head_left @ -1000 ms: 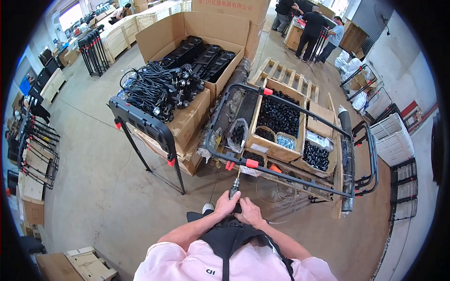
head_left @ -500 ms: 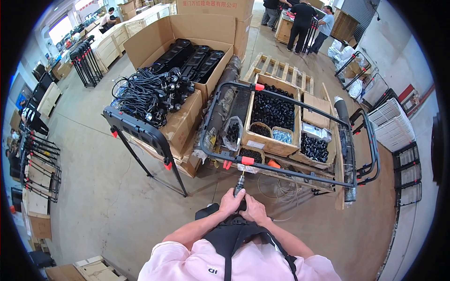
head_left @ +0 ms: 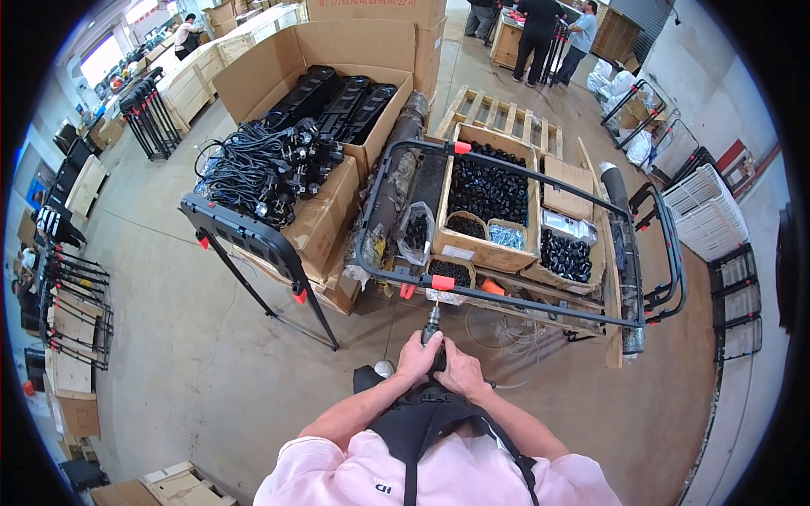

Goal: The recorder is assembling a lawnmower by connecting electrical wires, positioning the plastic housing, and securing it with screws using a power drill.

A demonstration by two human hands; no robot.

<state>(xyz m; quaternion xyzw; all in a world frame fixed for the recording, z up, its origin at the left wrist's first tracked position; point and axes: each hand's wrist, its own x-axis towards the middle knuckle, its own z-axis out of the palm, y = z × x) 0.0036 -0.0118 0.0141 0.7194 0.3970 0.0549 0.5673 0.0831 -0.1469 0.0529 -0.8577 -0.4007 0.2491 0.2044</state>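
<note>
My left hand (head_left: 417, 357) and my right hand (head_left: 461, 371) are both wrapped round the body of a power drill (head_left: 433, 322), held out in front of my chest. Its chuck and thin bit point away from me. The bit's tip is at or just below a red clip (head_left: 441, 282) on the near bar of a black tubular frame (head_left: 523, 299); whether they touch I cannot tell. Smaller red pieces (head_left: 407, 291) sit left of that clip. Most of the drill's handle is hidden by my fingers.
Behind the frame's near bar, a carton of black plastic parts (head_left: 489, 185) stands with small boxes of screws (head_left: 506, 235). Left are bundled black cables (head_left: 268, 169) on a carton and a black panel on legs (head_left: 245, 240). A pallet (head_left: 498, 118) lies behind; people work farther off.
The view has shifted slightly, so the cartons and frame appear a little farther left. Both hands keep their grip on the drill, its bit still by the red clip.
</note>
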